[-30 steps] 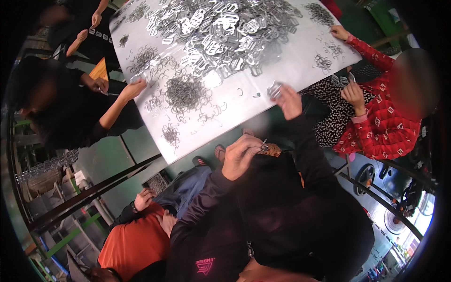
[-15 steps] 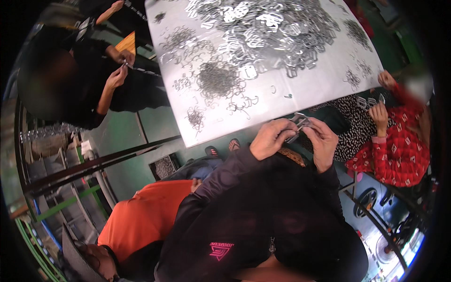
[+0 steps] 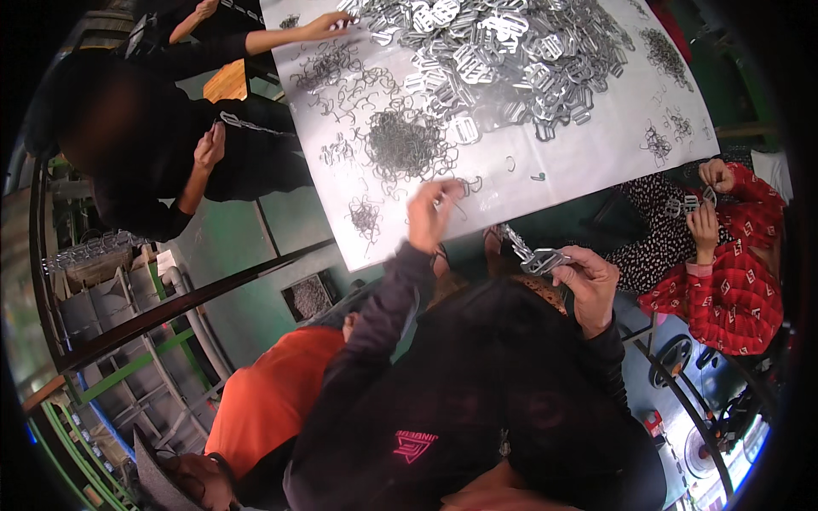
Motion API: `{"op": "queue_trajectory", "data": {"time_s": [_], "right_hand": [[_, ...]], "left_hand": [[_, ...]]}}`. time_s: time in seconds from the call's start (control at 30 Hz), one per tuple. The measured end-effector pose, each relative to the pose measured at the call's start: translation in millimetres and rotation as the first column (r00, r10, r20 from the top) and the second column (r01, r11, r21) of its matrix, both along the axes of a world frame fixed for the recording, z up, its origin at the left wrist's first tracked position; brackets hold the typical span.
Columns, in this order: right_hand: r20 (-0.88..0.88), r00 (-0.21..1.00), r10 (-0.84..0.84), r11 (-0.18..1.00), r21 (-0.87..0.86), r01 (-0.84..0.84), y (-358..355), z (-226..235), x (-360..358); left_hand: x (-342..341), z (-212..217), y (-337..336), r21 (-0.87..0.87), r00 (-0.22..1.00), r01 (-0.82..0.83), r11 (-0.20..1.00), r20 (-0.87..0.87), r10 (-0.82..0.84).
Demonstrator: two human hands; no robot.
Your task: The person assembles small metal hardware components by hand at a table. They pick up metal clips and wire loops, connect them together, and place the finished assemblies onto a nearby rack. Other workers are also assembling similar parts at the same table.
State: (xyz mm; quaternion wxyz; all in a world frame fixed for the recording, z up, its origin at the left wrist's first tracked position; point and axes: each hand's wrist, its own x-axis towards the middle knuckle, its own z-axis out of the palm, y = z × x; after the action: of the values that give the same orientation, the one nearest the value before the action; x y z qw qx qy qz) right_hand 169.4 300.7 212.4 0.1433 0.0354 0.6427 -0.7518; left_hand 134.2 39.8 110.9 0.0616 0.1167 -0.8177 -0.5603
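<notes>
Chain of metal buckles [image 3: 538,260], a few already linked, sits right of centre, its end pinched by the right hand [image 3: 590,285], while the left hand [image 3: 430,213], grip too blurred to tell, nears unused wire hooks [image 3: 402,143], a big buckle pile [image 3: 511,51] at top still loose.

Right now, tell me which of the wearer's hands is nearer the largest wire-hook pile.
Left. The left hand is just on the near side of the wire-hook pile; the right hand is farther right, off the white table, holding linked metal pieces.
</notes>
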Motion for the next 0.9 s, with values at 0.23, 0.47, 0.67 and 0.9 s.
{"op": "queue_trajectory", "data": {"time_s": [0.23, 0.47, 0.67, 0.9], "right_hand": [[0.088, 0.988, 0.128, 0.986, 0.099, -0.136, 8.9, 1.6, -7.0], [0.052, 0.997, 0.062, 0.995, 0.074, -0.066, 15.6, -3.8, -5.6], [0.023, 0.997, 0.075, 0.996, 0.04, -0.076, 7.7, -4.1, 8.7], [0.064, 0.998, 0.003, 1.0, -0.024, -0.002, -7.4, -7.7, 23.0]], "left_hand": [[-91.7, -88.5, -51.2, -0.7, 0.991, 0.062, 0.712, -0.042, -0.127], [-95.6, -94.0, -39.6, -0.682, 0.998, 0.035, 0.73, 0.062, 0.011], [-89.4, -70.4, -66.0, -0.585, 1.0, -0.002, 0.811, 0.023, 0.019], [-32.9, 47.1, -13.2, 0.285, 0.993, 0.104, 0.953, 0.027, -0.117]]}}
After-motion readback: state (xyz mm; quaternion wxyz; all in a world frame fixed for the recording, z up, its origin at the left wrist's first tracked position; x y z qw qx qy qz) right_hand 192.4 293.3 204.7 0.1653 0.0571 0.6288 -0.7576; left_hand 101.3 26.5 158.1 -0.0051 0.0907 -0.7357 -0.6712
